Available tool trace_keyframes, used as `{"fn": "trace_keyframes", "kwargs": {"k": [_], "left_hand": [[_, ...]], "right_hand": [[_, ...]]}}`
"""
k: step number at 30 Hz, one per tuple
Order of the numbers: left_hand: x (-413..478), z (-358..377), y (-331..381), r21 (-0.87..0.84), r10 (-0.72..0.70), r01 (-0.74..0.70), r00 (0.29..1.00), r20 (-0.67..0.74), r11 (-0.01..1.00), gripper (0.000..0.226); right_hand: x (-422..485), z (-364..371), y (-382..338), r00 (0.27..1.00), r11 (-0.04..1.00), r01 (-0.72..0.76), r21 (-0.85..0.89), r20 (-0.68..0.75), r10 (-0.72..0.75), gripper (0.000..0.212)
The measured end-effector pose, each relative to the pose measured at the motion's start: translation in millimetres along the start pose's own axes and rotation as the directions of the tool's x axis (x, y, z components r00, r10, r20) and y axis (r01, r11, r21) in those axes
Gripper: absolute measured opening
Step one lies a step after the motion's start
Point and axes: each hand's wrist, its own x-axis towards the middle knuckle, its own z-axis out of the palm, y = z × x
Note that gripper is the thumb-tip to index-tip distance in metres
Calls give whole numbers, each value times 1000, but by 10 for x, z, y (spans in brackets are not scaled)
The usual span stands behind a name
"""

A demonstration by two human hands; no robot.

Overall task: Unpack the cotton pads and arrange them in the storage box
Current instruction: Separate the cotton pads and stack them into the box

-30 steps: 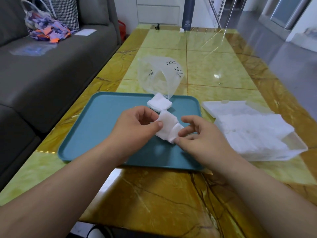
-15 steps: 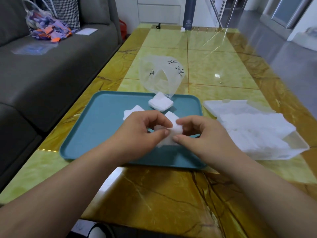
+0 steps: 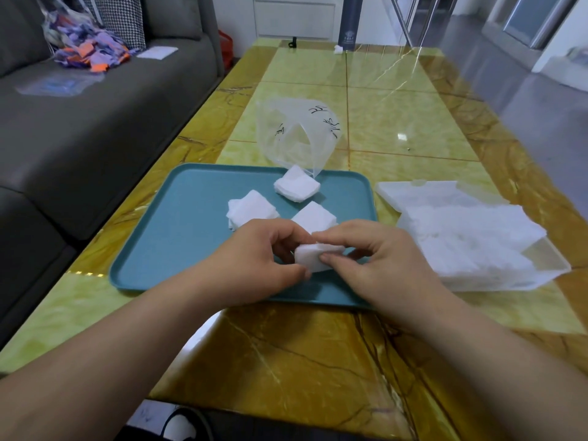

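Note:
A small stack of white cotton pads (image 3: 313, 256) is held over the near part of the teal tray (image 3: 178, 237). My left hand (image 3: 254, 265) pinches its left side and my right hand (image 3: 375, 262) pinches its right side. Three more piles of pads lie on the tray: one at the far edge (image 3: 296, 187), one in the middle (image 3: 253, 210), one just beyond my hands (image 3: 314, 218). The clear storage box (image 3: 541, 275) stands to the right of the tray and is full of white pads (image 3: 471, 237). An open clear plastic bag (image 3: 296, 135) stands behind the tray.
The tray and box sit on a glossy yellow marble table (image 3: 397, 116). A grey sofa (image 3: 79, 122) runs along the left, with a bag of coloured items (image 3: 86, 49) on it. A dark bottle (image 3: 349, 23) stands at the table's far end.
My hands have drawn together and squared the pads into one stack, moving a little nearer to me. Two more piles on the tray have come into sight behind my hands.

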Motion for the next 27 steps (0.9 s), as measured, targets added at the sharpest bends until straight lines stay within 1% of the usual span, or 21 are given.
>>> {"fn": "trace_keyframes", "kwargs": {"k": [2,6,8,11,13,14,16,17,19,20,22,25,26,27], "left_hand": [[2,0,-9,-10,-20,20,1000,-8,1000,24],[20,-3,-53,-48,-58,56,998,-39,997,18],[31,7,-71,-29,-53,52,997,-61,998,16],[40,28,-86,-7,-41,40,998,-55,999,13],[40,34,-85,-10,-38,38,997,-66,999,10],[36,33,-80,-20,-38,37,996,-76,999,8],[29,27,-73,-46,-37,33,995,-89,998,6],[25,24,-68,-50,-35,30,995,-94,998,6],[21,24,-53,-30,-22,18,992,-127,999,5],[23,25,-45,-14,-11,9,988,-152,1000,6],[19,30,-23,-13,0,-2,982,-188,1000,10],[14,44,9,-73,9,-24,979,-203,997,14],[15,43,12,-100,10,-31,978,-208,994,14],[16,43,19,-131,7,-36,977,-212,991,14]], "right_hand": [[-2,19,28,999,999,39,-18,-16,-39,25],[-4,27,71,997,998,50,-44,-52,-52,25],[0,28,85,997,995,66,-81,-24,-68,27],[2,38,80,996,989,79,-121,40,-75,29],[4,45,61,998,991,64,-116,31,-61,32],[2,42,52,1000,995,18,-97,12,-17,33],[4,17,31,991,991,-133,-26,-10,133,40],[7,1,25,979,979,-201,18,-4,201,39],[13,-29,19,960,953,-280,118,19,280,26],[16,-39,12,953,938,-301,170,32,301,20],[10,-39,3,945,907,-326,268,60,322,15],[3,-12,4,934,870,-358,340,110,341,17],[-2,-7,0,928,829,-373,417,147,343,21],[-10,-8,-6,919,764,-392,512,196,341,27]]}}
